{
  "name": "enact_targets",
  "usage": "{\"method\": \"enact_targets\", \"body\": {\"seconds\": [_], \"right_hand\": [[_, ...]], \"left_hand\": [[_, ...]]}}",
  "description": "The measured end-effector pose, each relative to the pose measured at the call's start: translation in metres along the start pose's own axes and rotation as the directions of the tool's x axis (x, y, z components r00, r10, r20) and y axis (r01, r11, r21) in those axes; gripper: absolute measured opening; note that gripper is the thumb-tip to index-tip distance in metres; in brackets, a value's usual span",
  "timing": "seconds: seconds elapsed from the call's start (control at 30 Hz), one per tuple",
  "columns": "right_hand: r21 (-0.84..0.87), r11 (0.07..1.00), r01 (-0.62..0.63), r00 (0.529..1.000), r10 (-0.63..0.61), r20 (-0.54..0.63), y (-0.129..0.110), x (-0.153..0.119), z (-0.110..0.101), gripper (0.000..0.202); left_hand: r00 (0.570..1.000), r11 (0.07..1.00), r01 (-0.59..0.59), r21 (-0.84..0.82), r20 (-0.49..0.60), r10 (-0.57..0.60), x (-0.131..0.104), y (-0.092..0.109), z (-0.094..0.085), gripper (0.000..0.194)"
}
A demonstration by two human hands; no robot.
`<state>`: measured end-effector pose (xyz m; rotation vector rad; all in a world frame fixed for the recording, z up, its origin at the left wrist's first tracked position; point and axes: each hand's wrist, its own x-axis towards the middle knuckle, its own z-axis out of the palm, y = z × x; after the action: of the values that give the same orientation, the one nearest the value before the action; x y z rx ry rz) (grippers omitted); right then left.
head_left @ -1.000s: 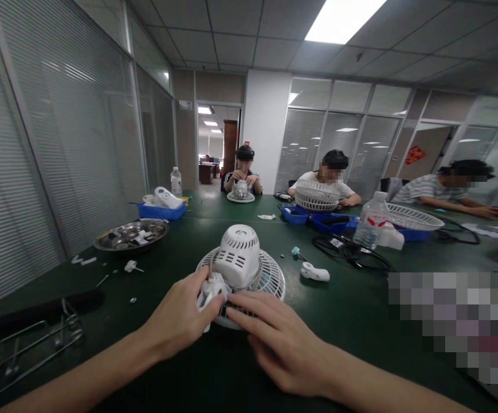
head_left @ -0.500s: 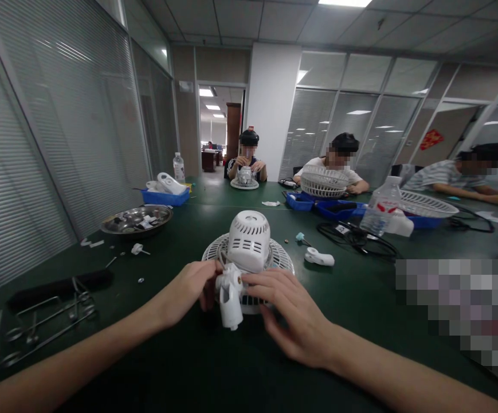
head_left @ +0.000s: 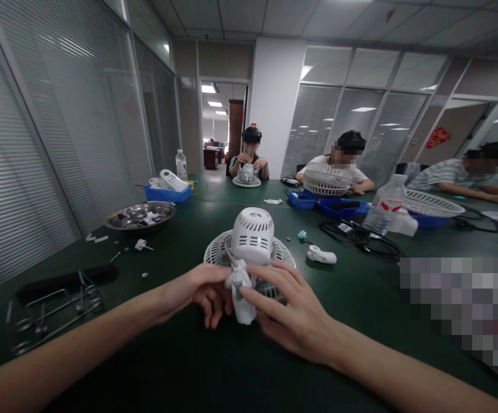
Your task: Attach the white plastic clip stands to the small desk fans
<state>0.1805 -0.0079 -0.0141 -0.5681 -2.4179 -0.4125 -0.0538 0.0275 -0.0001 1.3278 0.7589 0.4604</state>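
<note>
In front of me a white fan (head_left: pixel 254 238) rests with its grille (head_left: pixel 216 249) down on the green table and its rounded motor housing up. A white pivot bracket (head_left: pixel 243 304) sticks out from the housing toward me. My left hand (head_left: pixel 208 289) grips the bracket's left side, thumb on its upper part and the other fingers curled below. From the right, my right hand (head_left: pixel 289 307) has its fingertips on the bracket, its thumb partly hidden underneath. To the right lies a loose white plastic arm (head_left: pixel 321 255), close to a light-blue knob (head_left: pixel 304 236).
A metal bowl (head_left: pixel 140 217) of small parts and a blue bin (head_left: pixel 169 194) are on the left. Nearer lies a black-handled metal frame (head_left: pixel 59 310). Right are black cables (head_left: pixel 358 238), a plastic bottle (head_left: pixel 386 206) and blue trays (head_left: pixel 343 207). Several co-workers sit around the table.
The bracket has swung a little to the right and turned. My left hand has shifted right, its thumb now over the bracket's top. My right fingers have closed in on the bracket.
</note>
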Motion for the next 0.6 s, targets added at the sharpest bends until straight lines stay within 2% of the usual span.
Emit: {"method": "enact_targets", "body": {"seconds": [0.07,0.2,0.43,0.6], "right_hand": [[-0.024,0.999,0.033,0.999,-0.032,0.012,0.0016,-0.0001,-0.0009,0.049],[-0.046,0.999,0.026,0.999,-0.028,-0.025,0.0043,0.0002,-0.0016,0.045],[-0.112,0.993,0.03,0.997,-0.038,-0.063,0.0064,-0.0005,-0.0013,0.04],[-0.178,0.983,0.053,0.992,-0.072,-0.106,0.0081,0.0002,-0.0009,0.034]], "left_hand": [[0.999,1.0,-0.03,-0.009,0.023,0.03,-0.0014,0.0016,0.0015,0.041],[0.996,0.994,-0.086,0.064,0.029,0.085,-0.002,0.0037,0.0026,0.041],[0.96,0.947,-0.263,0.187,-0.051,0.276,-0.0006,0.0015,0.0001,0.034],[0.934,0.926,-0.322,0.194,-0.091,0.344,-0.0031,0.0033,0.0035,0.025]]}}
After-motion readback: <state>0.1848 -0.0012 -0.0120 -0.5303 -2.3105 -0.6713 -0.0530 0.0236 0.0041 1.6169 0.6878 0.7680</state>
